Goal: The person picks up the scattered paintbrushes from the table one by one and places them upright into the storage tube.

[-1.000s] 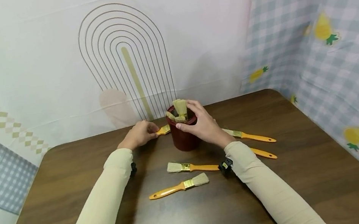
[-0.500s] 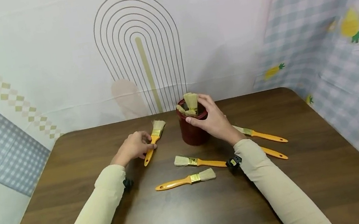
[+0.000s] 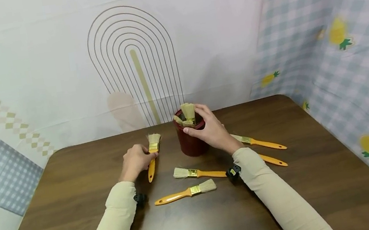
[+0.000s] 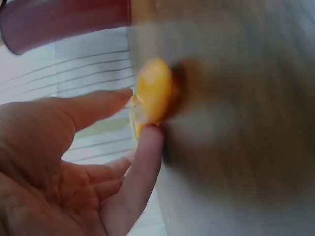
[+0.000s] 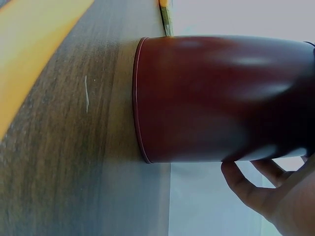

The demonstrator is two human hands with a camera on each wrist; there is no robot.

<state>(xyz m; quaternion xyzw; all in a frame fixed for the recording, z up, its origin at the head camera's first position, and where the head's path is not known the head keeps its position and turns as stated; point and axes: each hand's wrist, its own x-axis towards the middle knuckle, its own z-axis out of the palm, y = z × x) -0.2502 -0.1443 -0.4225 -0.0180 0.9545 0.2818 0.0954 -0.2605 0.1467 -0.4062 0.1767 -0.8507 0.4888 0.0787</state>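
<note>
My left hand (image 3: 135,160) pinches a paintbrush (image 3: 152,167) by its orange handle just below the brass ferrule. Its pale bristles point toward the wall. In the left wrist view the thumb and a finger are at the blurred orange handle (image 4: 154,91). My right hand (image 3: 214,130) grips a dark red cup (image 3: 190,145) near the rim, thumb on the near side. Bristle ends of several paintbrushes (image 3: 188,111) stick up out of the cup; their handles are hidden inside. The right wrist view shows the cup (image 5: 211,98) upright on the table, fingers around its side.
Two paintbrushes lie on the brown table (image 3: 92,190) in front of the cup: one nearer (image 3: 173,198), one behind it (image 3: 210,174). To the right of the cup are another brush (image 3: 266,143) and an orange handle (image 3: 273,160) partly behind my right arm. A cloth-covered wall (image 3: 59,77) borders the back.
My left hand has drawn the paintbrush away from the cup, leftward and nearer, turning it so its bristles point to the wall. My right hand keeps its grip on the cup.
</note>
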